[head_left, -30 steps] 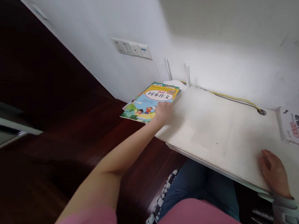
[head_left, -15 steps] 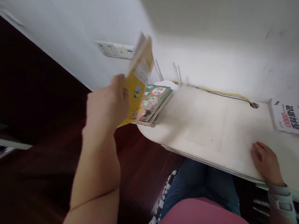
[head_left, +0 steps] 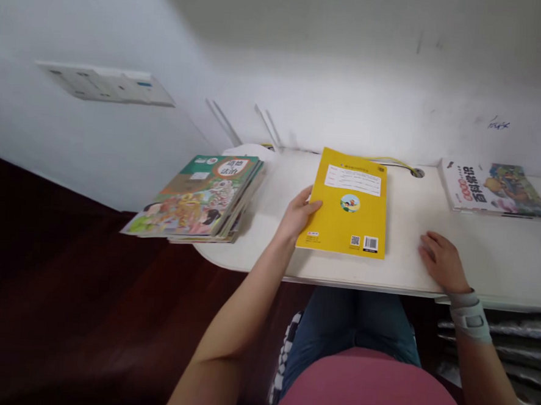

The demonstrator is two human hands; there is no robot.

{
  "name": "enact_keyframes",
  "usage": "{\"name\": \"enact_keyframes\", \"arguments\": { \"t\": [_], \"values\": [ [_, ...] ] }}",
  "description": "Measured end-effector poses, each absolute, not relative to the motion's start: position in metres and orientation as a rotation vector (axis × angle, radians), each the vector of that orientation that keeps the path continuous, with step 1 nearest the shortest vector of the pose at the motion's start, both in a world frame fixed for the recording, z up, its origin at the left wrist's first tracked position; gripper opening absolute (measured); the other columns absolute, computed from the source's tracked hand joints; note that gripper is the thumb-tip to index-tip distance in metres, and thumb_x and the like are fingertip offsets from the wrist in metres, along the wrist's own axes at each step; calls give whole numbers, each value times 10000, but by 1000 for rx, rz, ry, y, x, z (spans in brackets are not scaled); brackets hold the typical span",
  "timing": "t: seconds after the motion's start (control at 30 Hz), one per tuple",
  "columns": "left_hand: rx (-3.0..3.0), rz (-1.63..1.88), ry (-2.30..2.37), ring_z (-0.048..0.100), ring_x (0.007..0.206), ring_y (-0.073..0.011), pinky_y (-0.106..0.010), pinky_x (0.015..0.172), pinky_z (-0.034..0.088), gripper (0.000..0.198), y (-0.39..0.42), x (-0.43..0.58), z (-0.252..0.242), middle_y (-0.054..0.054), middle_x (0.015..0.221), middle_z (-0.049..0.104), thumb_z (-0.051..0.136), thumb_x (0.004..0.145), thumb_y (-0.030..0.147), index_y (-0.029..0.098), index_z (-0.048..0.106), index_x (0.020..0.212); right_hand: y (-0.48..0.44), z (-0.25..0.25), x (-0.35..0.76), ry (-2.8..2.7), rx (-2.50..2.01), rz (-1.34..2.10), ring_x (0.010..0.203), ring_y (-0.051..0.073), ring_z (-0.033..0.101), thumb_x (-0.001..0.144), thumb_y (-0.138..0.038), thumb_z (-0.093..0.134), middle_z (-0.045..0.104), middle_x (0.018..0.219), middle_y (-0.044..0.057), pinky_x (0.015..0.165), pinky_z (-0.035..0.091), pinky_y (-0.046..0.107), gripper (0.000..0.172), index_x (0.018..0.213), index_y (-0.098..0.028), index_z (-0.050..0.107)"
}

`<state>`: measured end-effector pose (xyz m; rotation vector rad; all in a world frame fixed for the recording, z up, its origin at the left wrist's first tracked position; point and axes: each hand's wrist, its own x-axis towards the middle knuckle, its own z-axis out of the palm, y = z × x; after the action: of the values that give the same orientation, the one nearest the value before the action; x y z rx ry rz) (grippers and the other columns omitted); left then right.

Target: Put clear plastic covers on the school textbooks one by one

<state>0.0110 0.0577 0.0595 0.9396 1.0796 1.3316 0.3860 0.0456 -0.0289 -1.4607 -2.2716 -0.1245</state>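
A yellow book [head_left: 349, 202] lies back cover up on the white desk [head_left: 433, 237], in front of me. My left hand [head_left: 298, 214] grips its left edge, thumb on the cover. My right hand [head_left: 441, 260] rests flat on the desk to the right of the book, fingers spread, holding nothing; a grey band is on its wrist. A stack of colourful books [head_left: 202, 197] sits at the desk's left end, overhanging the edge.
A white-covered book [head_left: 495, 188] lies at the back right of the desk. A yellow cable runs into a desk hole [head_left: 418, 172]. Wall sockets [head_left: 106, 83] are on the left wall. Dark wooden floor lies below on the left.
My left hand lifted the yellow book off the left stack, turned it over and laid it on the desk in front of me. The right hand stayed on the desk.
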Motion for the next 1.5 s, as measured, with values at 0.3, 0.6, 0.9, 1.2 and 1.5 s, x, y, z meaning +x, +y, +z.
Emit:
{"name": "enact_keyframes", "arguments": {
  "t": [0.3, 0.6, 0.9, 1.2, 1.5],
  "values": [
    [800, 1214, 1060, 694, 975, -304, -434, 810, 572, 737, 76, 35, 24, -99, 1113, 717, 716, 641, 271, 183, 473, 1331, 43, -23, 383, -2275, -1480, -89, 1124, 284, 575, 925, -333, 454, 622, 1220, 170, 957, 472, 468, 356, 1163, -142, 639],
    [1426, 1084, 1492, 619, 1125, -277, -492, 998, 464, 576, 72, 40, 6, -95, 1307, 617, 456, 816, 215, 203, 419, 1391, 43, -24, 385, -2274, -1484, -99, 1120, 289, 574, 926, -349, 443, 621, 1221, 164, 957, 465, 476, 368, 1174, -155, 634],
    [2042, 421, 2008, 212, 1456, -326, -657, 1137, 76, 561, 69, 43, 6, -209, 1496, 388, 287, 927, 261, 70, 310, 1455, 43, -24, 384, -2278, -1471, -85, 1128, 295, 567, 931, -358, 431, 617, 1226, 172, 952, 467, 490, 387, 1189, -151, 631],
    [2052, 378, 2191, 216, 1451, -348, -683, 1116, 107, 569, 67, 25, 3, -201, 1467, 438, 249, 942, 281, 79, 317, 1470, 42, -23, 384, -2283, -1476, -81, 1134, 284, 562, 938, -363, 421, 616, 1231, 172, 966, 460, 468, 394, 1183, -136, 630],
    [1996, 354, 2272, 176, 1446, -410, -690, 1108, 124, 626, 61, 19, 3, -181, 1528, 343, 291, 950, 434, 113, 311, 1487, 43, -23, 386, -2294, -1458, -84, 1133, 292, 565, 933, -371, 424, 618, 1227, 171, 953, 468, 480, 392, 1186, -151, 628]
  ]
}}
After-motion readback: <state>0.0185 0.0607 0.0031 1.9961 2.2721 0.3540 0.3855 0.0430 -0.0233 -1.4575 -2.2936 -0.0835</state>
